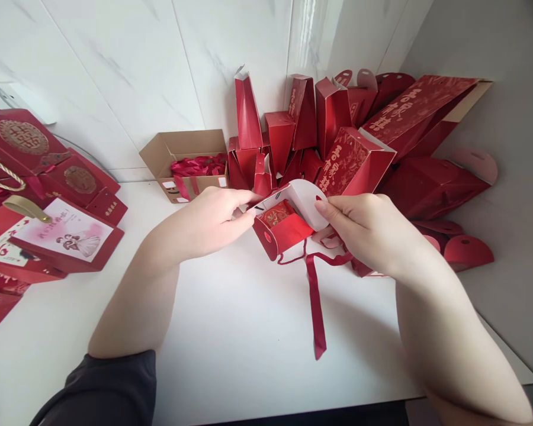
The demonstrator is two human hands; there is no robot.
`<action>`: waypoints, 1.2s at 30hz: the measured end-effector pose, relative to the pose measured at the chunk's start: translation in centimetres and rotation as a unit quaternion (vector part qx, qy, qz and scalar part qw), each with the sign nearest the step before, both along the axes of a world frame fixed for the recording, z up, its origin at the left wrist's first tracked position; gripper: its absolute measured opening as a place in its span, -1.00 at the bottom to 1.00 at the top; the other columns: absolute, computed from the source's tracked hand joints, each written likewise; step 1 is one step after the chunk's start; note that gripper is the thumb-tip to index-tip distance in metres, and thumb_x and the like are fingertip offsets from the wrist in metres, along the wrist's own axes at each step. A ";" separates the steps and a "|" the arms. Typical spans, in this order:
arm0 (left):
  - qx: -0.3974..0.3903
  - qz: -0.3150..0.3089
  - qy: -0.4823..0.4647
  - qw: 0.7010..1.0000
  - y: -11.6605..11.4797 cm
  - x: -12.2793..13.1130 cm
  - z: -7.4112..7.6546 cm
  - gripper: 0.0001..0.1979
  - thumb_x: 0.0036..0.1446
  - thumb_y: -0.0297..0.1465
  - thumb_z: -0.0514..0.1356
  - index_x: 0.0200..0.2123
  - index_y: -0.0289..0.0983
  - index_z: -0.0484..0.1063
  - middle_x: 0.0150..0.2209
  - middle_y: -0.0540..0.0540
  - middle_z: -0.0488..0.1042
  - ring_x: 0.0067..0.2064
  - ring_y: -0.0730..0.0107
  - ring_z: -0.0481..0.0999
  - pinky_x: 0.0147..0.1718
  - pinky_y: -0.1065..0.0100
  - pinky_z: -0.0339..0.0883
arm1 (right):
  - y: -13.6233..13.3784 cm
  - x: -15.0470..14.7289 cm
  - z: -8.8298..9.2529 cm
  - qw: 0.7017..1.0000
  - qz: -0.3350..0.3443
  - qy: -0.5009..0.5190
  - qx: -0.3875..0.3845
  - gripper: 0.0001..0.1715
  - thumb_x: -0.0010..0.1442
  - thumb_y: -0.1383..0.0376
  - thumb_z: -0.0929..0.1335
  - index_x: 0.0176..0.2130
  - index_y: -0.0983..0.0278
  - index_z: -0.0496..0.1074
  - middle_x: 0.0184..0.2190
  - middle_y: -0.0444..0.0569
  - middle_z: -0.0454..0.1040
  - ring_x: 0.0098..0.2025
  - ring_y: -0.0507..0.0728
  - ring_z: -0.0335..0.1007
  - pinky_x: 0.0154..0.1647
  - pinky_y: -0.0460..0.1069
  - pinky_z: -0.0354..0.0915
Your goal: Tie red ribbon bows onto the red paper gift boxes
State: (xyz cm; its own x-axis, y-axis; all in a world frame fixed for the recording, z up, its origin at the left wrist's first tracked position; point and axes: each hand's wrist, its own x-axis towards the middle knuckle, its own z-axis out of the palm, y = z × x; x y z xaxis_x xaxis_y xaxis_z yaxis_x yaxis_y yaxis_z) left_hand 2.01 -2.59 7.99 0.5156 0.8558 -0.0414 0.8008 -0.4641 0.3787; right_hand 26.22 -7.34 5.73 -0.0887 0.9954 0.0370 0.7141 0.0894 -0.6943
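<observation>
Between my hands is a small red gift box with its top open and its white inside showing. A red printed packet lies inside it. My left hand grips the box's left edge between thumb and fingers. On the other side, my right hand pinches the rounded white-lined flap. A dark red ribbon trails from beside the box down over the white table. Near the box's front a thin red cord hangs in a loop.
At the back left of centre stands an open cardboard box holding red ribbons. Many red gift boxes crowd the back and right, against the walls. More decorated red boxes stack at the left, one bearing a picture card.
</observation>
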 end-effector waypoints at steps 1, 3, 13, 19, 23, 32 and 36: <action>0.010 0.002 0.003 1.000 -0.1 0.2 0.1 -0.62 0.28 -0.18 -0.07 -0.06 -0.18 0.46 -0.38 -0.04 0.49 -0.43 0.35 0.42 -0.48 0.34 0.15 | -0.1 -0.1 0.0 1.000 0.003 -0.006 -0.001 -0.44 0.37 0.01 0.12 -0.51 0.26 0.27 -0.55 -0.01 0.44 -0.62 0.05 0.31 -0.63 -0.05 0.13; 0.017 0.008 0.004 1.000 -0.1 0.5 0.1 -0.60 0.27 -0.14 -0.05 -0.05 -0.17 0.46 -0.33 -0.04 0.52 -0.38 0.32 0.47 -0.46 0.34 0.19 | -0.1 -0.2 -0.2 1.000 0.011 -0.020 -0.005 -0.44 0.37 0.01 0.12 -0.53 0.26 0.23 -0.58 -0.04 0.41 -0.66 0.02 0.24 -0.61 -0.05 0.13; -0.065 -0.065 0.111 0.990 0.7 2.6 -3.4 -0.56 0.11 -0.11 0.12 0.02 -0.14 0.38 -0.23 -0.09 0.55 -0.31 0.21 0.52 -0.43 0.33 0.23 | 1.3 -2.0 -1.8 0.975 0.045 -0.205 -0.067 -0.43 0.36 0.04 0.09 -0.57 0.25 0.21 -0.58 0.00 0.39 -0.63 0.07 0.26 -0.57 -0.01 0.08; -0.112 -0.076 0.122 0.983 1.6 1.9 -2.4 -0.46 0.10 -0.31 0.07 0.19 -0.13 0.20 -0.07 -0.12 0.51 -0.29 0.28 0.50 -0.41 0.35 0.25 | 2.2 -1.1 -2.2 0.951 0.043 -0.305 0.013 -0.68 0.28 0.14 0.23 -0.39 0.25 0.41 -0.48 -0.01 0.46 -0.45 0.15 0.39 -0.52 -0.03 0.05; -0.101 -0.090 0.137 0.981 2.5 0.9 -1.6 -0.54 0.10 -0.37 0.06 0.10 -0.10 0.32 -0.02 -0.07 0.50 -0.22 0.28 0.51 -0.31 0.36 0.28 | 2.6 -0.9 -2.3 0.957 0.044 -0.284 0.022 -0.71 0.25 0.17 0.26 -0.43 0.24 0.40 -0.52 -0.04 0.43 -0.47 0.12 0.35 -0.50 -0.04 0.06; -0.114 -0.156 0.105 0.976 2.9 1.3 -2.5 -0.64 0.20 -0.13 0.04 -0.12 -0.13 0.52 0.12 -0.03 0.41 -0.03 0.24 0.47 -0.09 0.33 0.26 | 2.5 -0.9 -1.6 0.979 0.162 -0.124 -0.019 -0.61 0.32 0.20 0.19 -0.49 0.25 0.34 -0.65 -0.13 0.25 -0.63 0.02 0.15 -0.54 -0.03 0.04; -0.105 -0.137 0.104 0.979 2.2 2.0 -2.7 -0.45 0.03 0.05 0.18 0.00 -0.15 0.41 0.04 -0.09 0.44 -0.09 0.17 0.47 -0.21 0.32 0.27 | 3.4 -0.9 -2.9 0.966 0.231 -0.118 0.005 -0.76 0.24 0.32 0.25 -0.41 0.25 0.45 -0.48 -0.05 0.44 -0.42 0.10 0.35 -0.40 -0.03 0.15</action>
